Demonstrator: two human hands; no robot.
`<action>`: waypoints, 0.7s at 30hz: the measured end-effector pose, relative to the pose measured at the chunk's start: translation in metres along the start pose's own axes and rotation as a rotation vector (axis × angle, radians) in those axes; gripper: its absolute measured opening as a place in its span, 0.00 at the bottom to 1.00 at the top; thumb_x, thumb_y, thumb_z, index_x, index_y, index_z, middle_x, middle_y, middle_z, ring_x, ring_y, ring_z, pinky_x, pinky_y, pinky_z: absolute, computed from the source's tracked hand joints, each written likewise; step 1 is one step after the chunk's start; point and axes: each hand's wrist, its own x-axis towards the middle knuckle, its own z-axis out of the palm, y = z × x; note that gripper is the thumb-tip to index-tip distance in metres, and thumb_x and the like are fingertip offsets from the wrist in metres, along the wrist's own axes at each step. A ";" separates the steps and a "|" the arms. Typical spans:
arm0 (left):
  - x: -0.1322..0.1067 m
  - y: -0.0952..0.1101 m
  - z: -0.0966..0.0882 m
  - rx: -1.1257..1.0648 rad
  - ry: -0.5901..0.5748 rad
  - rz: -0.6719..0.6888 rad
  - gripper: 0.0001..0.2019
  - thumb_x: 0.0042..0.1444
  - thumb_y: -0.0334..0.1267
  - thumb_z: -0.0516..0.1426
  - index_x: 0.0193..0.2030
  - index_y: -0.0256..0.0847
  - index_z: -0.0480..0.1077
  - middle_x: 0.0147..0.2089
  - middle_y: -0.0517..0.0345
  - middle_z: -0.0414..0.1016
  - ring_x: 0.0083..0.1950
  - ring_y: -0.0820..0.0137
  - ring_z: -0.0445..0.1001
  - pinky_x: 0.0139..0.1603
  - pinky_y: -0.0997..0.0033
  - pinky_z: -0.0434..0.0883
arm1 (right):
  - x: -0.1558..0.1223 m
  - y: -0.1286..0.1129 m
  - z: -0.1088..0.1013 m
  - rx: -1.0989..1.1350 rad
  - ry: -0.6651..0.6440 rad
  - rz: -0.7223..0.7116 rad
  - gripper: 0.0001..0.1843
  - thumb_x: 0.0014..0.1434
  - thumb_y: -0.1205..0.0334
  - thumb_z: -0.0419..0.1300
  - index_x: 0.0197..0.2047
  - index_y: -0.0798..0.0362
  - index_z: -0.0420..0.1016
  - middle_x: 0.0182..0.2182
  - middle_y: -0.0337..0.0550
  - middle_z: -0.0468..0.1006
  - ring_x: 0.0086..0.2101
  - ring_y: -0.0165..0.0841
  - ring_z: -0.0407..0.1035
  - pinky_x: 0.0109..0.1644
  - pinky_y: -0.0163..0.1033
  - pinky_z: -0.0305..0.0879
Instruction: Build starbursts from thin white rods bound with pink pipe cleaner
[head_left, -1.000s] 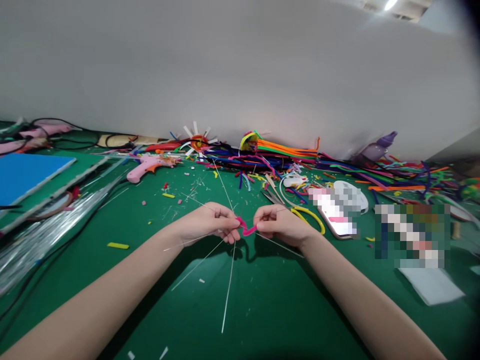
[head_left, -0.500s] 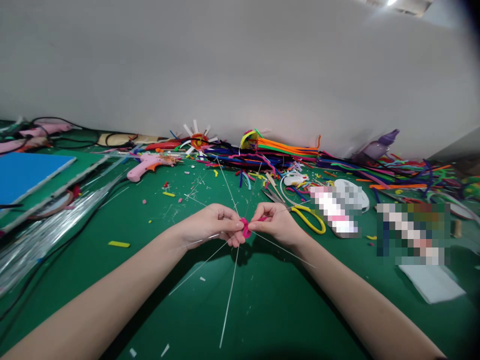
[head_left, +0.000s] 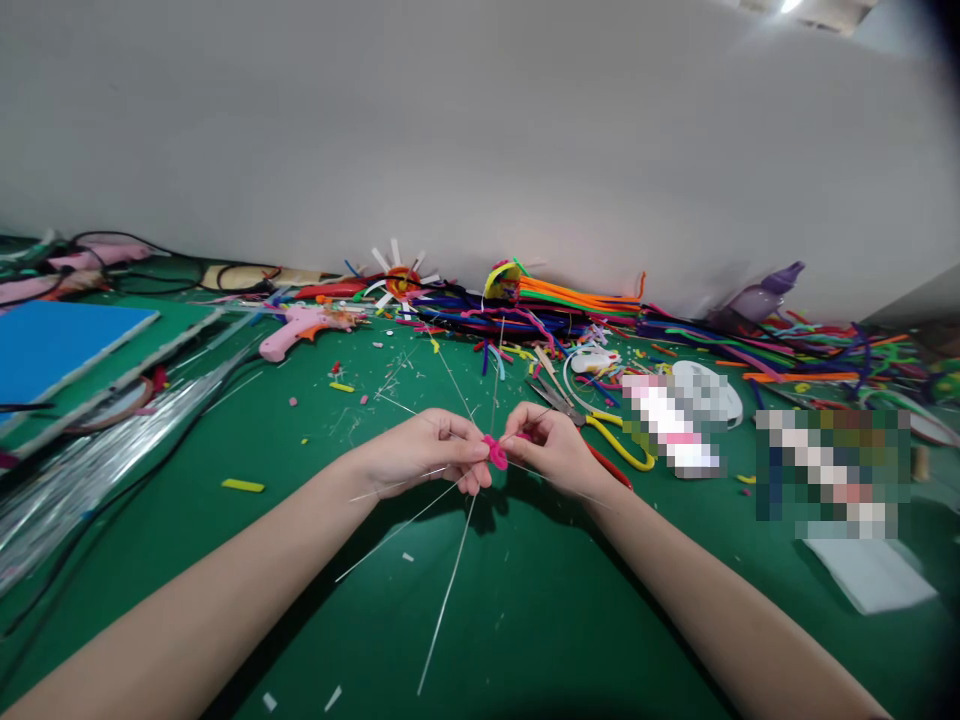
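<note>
Over the green table (head_left: 525, 620), my left hand (head_left: 424, 450) pinches a bunch of thin white wires (head_left: 446, 595) where they cross. The wires fan out toward me and away. My right hand (head_left: 547, 445) is closed on a pink pipe cleaner (head_left: 495, 453), which is wound tight around the wire bunch between my two hands. The fingertips of both hands nearly touch at that pink knot.
A heap of coloured pipe cleaners (head_left: 555, 305) lies along the wall. A pink glue gun (head_left: 300, 328) sits at the back left, yellow-handled pliers (head_left: 619, 440) just right of my hand. Blue board (head_left: 52, 345) and silver strips (head_left: 97, 455) lie left; white paper (head_left: 870, 585) right.
The pink pipe cleaner, a loose bent length a second ago, is now coiled into a small tight knot. My hands have drawn closer together and the wire ends have swung slightly.
</note>
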 end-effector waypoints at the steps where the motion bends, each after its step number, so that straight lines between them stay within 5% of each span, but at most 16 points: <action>1: 0.000 -0.001 0.001 -0.012 0.000 0.008 0.09 0.53 0.38 0.62 0.31 0.33 0.72 0.28 0.53 0.78 0.26 0.76 0.75 0.30 0.77 0.71 | 0.000 0.001 0.000 -0.009 0.009 -0.011 0.16 0.46 0.54 0.68 0.30 0.53 0.67 0.23 0.34 0.69 0.24 0.24 0.61 0.26 0.32 0.56; 12: 0.013 -0.020 0.033 -0.350 0.276 0.156 0.11 0.47 0.40 0.66 0.31 0.35 0.71 0.27 0.57 0.77 0.26 0.75 0.74 0.28 0.77 0.69 | 0.001 0.000 0.001 0.004 0.097 -0.004 0.14 0.54 0.50 0.62 0.34 0.51 0.67 0.14 0.26 0.58 0.15 0.21 0.46 0.19 0.31 0.39; 16: 0.017 -0.029 0.037 -0.471 0.372 0.160 0.12 0.46 0.39 0.66 0.34 0.36 0.71 0.28 0.60 0.76 0.27 0.77 0.74 0.32 0.77 0.71 | 0.000 -0.003 0.006 -0.114 0.181 -0.069 0.13 0.55 0.53 0.60 0.39 0.52 0.74 0.26 0.37 0.76 0.22 0.24 0.63 0.25 0.32 0.57; 21: 0.019 -0.034 0.035 -0.461 0.431 0.212 0.10 0.47 0.38 0.66 0.32 0.34 0.72 0.27 0.61 0.74 0.27 0.79 0.72 0.33 0.79 0.70 | -0.003 0.001 0.015 -0.277 0.276 -0.167 0.11 0.58 0.54 0.57 0.37 0.52 0.75 0.35 0.43 0.79 0.36 0.33 0.73 0.40 0.37 0.67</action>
